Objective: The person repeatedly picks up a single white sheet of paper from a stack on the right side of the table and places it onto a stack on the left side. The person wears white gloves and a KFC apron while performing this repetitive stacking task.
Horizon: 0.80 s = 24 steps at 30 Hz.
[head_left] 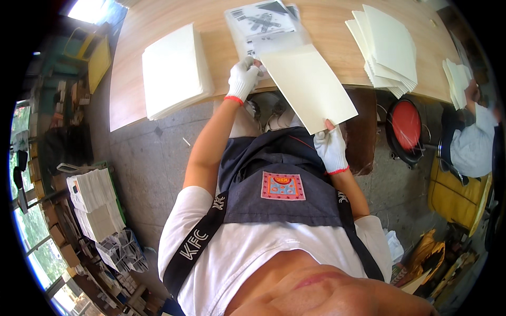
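Observation:
A cream paper pad (310, 87) slants from the table edge toward my lap. At its lower end my right hand (331, 150), in a white glove with bare fingertips, is closed on the edge, thumb on top. My left hand (244, 79), gloved the same way, is closed in a pinch by the pad's upper left corner, at the edge of a clear plastic bag (252, 46). Whether it also grips the pad is hard to see. The pad's far end meets the bag; how far they overlap I cannot tell. Printed bags (263, 21) with black drawings lie beyond.
A tall stack of cream pads (174, 71) stands left on the wooden table (126, 89); fanned pads (390, 47) lie right. A red round stool (406, 124) is right of me. Another person (472, 137) sits far right, a hand at papers. A loaded crate (100, 210) stands left.

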Tool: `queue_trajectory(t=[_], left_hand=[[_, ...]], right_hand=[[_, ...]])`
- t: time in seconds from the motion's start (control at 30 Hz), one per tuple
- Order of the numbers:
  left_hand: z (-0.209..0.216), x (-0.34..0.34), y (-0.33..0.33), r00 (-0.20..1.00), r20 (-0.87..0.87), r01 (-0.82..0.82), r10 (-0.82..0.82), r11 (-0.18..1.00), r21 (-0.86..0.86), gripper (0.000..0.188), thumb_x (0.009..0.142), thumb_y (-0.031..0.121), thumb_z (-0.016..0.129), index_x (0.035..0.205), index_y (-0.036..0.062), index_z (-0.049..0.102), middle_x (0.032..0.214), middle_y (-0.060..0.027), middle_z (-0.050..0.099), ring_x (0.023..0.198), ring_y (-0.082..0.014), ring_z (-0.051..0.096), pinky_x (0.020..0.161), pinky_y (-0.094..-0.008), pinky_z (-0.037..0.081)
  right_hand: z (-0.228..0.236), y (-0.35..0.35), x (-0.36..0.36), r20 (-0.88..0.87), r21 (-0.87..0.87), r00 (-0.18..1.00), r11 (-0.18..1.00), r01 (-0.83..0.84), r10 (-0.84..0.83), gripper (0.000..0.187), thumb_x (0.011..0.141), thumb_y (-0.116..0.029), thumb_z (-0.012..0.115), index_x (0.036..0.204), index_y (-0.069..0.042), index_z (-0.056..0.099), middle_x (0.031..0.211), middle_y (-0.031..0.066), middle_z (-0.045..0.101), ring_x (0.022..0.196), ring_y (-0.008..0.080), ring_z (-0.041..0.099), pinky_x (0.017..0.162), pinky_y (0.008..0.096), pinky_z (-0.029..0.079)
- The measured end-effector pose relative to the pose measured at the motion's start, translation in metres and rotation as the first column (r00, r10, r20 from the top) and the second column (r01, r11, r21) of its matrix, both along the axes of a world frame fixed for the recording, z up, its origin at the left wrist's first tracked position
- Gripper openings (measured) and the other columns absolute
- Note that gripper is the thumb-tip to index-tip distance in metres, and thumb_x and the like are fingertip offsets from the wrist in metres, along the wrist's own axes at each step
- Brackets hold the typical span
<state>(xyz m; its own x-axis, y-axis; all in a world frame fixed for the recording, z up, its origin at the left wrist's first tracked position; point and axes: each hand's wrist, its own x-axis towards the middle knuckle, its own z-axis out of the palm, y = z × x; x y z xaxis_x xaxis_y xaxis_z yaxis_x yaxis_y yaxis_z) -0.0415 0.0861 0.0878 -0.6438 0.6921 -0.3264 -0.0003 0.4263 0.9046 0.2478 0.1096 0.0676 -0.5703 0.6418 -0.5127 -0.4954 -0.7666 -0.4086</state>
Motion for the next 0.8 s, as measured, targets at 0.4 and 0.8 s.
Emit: queue_trajectory(t=[0.4,0.8], left_hand=[[-0.093,0.066,-0.013,0.784,0.616,-0.452,0.074,0.749,0.485,0.035,0.095,0.026,0.042,0.12,0.002,0.047,0.107,-0.0142,0.058,0.094,-0.0229,0.06,0.08,-0.0365,0.053],[-0.12,0.117,-0.04,0.979,-0.158,0.185,-0.132,0.901,0.393,0.021,0.089,0.011,0.049,0.106,-0.001,0.057,0.099,-0.0109,0.061,0.084,-0.0208,0.061,0.072,-0.0296,0.052]], right_hand=[[0.016,-0.031,-0.006,0.068,0.224,0.976,0.951,-0.216,0.205,0.028,0.094,-0.023,0.048,0.114,-0.003,0.045,0.08,0.0088,0.06,0.055,0.0142,0.058,0.045,0.0248,0.043],[-0.037,-0.016,-0.049,0.21,0.113,0.966,0.978,-0.174,0.148,0.029,0.092,-0.012,0.049,0.118,0.0,0.042,0.104,0.012,0.055,0.091,0.0199,0.06,0.076,0.0326,0.056]])
